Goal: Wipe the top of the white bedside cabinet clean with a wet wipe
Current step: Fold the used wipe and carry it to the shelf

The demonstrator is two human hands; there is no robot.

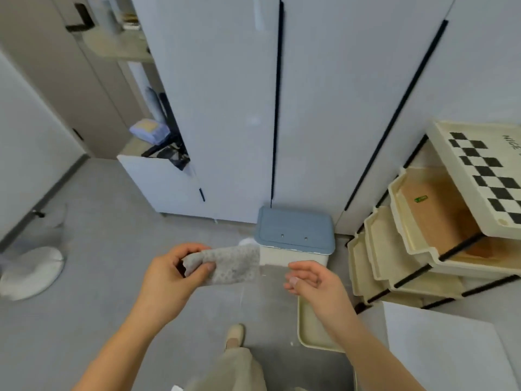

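Observation:
My left hand pinches a grey, speckled wet wipe between thumb and fingers, the wipe hanging out flat to the right. My right hand hovers a short way right of the wipe with its fingers loosely spread and nothing in them. A white flat surface shows at the lower right corner; I cannot tell whether it is the bedside cabinet's top.
A small bin with a blue-grey lid stands on the floor just beyond my hands. Cream stacked drawers with a checkered top stand at the right, a cream tray under my right wrist. White wardrobe doors fill the back. A round white base lies left.

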